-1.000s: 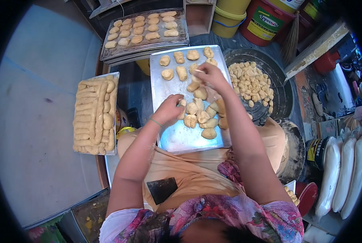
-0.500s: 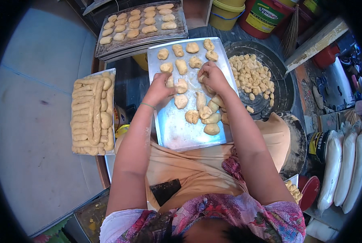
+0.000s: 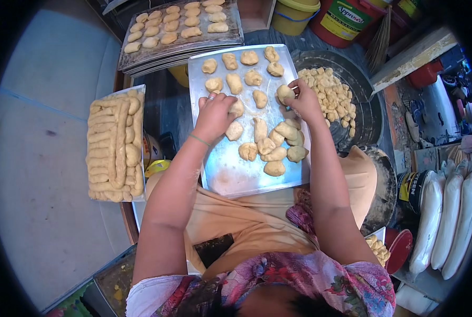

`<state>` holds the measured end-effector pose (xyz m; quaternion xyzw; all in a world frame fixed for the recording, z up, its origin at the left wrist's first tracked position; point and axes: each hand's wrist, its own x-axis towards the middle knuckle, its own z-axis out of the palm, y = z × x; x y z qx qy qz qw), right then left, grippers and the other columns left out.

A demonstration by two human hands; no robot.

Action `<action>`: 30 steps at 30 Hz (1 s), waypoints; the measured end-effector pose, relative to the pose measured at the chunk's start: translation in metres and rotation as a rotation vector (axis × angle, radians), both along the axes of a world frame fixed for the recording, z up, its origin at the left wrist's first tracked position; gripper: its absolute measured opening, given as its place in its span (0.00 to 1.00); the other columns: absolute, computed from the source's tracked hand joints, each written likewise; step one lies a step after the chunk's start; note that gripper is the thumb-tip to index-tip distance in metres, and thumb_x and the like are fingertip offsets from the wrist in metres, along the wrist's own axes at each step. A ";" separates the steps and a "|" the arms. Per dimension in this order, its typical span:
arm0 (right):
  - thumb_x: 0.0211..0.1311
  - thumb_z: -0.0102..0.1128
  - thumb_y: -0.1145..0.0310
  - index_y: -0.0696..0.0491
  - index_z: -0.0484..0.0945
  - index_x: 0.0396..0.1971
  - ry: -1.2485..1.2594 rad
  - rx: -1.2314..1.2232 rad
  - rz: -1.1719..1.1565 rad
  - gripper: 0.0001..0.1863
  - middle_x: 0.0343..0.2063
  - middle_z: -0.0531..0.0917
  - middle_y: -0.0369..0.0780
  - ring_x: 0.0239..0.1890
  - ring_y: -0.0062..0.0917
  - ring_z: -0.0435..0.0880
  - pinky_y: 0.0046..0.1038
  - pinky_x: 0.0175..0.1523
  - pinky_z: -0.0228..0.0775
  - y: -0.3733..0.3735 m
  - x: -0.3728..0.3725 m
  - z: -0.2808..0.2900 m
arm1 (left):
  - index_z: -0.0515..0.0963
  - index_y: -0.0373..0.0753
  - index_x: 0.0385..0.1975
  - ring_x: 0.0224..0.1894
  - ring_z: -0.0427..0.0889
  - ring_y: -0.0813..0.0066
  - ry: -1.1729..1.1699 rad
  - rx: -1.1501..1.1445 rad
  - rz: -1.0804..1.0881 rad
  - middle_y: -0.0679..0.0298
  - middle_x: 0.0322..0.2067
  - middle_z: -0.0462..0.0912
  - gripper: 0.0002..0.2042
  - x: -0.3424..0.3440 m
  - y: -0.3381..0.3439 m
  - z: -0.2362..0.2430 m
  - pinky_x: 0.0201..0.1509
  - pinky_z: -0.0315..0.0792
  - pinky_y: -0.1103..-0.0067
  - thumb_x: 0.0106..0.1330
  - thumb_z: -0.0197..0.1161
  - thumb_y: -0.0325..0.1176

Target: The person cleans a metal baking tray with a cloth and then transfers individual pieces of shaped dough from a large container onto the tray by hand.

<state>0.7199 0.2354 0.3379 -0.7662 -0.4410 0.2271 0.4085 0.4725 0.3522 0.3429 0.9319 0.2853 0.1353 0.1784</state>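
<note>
A silver baking tray (image 3: 222,177) lies across my lap, with rows of pale dough pieces (image 3: 249,57) on its far half and a loose cluster of more dough (image 3: 276,154) at its near right. At the left of the tray, the fingers of my left hand (image 3: 213,116) curl over a dough piece (image 3: 237,108), partly hiding it. Near the right edge, my right hand (image 3: 304,102) pinches a rounded dough piece (image 3: 285,93) between thumb and fingers. Another single dough piece (image 3: 259,99) sits between the two hands.
To the right stands a wide dark basin (image 3: 370,113) with many small dough lumps (image 3: 328,92). Stacked trays (image 3: 180,50) with shaped dough are at the far left. A tray of long dough rolls (image 3: 114,148) lies left. Buckets (image 3: 295,18) line the back; filled plastic bags (image 3: 428,222) stand right.
My right hand has moved right, now holding a dough piece near the tray's right edge; a piece lies where it was. My left hand has shifted slightly right and nearer.
</note>
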 end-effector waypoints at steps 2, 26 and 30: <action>0.39 0.70 0.69 0.55 0.76 0.39 -0.009 -0.191 0.117 0.22 0.28 0.80 0.43 0.29 0.29 0.80 0.28 0.37 0.72 0.007 0.001 0.004 | 0.78 0.41 0.44 0.48 0.70 0.58 -0.019 0.039 0.056 0.60 0.38 0.78 0.18 0.003 -0.005 -0.005 0.55 0.54 0.67 0.54 0.65 0.39; 0.47 0.64 0.61 0.52 0.79 0.35 -0.574 0.004 -0.134 0.15 0.33 0.82 0.43 0.42 0.39 0.79 0.35 0.45 0.71 0.068 -0.011 0.011 | 0.80 0.44 0.40 0.44 0.74 0.70 -0.132 0.144 0.015 0.68 0.38 0.81 0.12 0.013 -0.010 -0.016 0.51 0.55 0.68 0.56 0.56 0.29; 0.46 0.64 0.63 0.51 0.80 0.36 -0.502 -0.013 0.159 0.15 0.33 0.82 0.40 0.44 0.36 0.77 0.35 0.48 0.67 0.050 -0.033 0.021 | 0.80 0.44 0.41 0.44 0.74 0.70 -0.119 0.167 0.037 0.69 0.38 0.81 0.13 0.012 -0.011 -0.017 0.51 0.55 0.68 0.57 0.55 0.29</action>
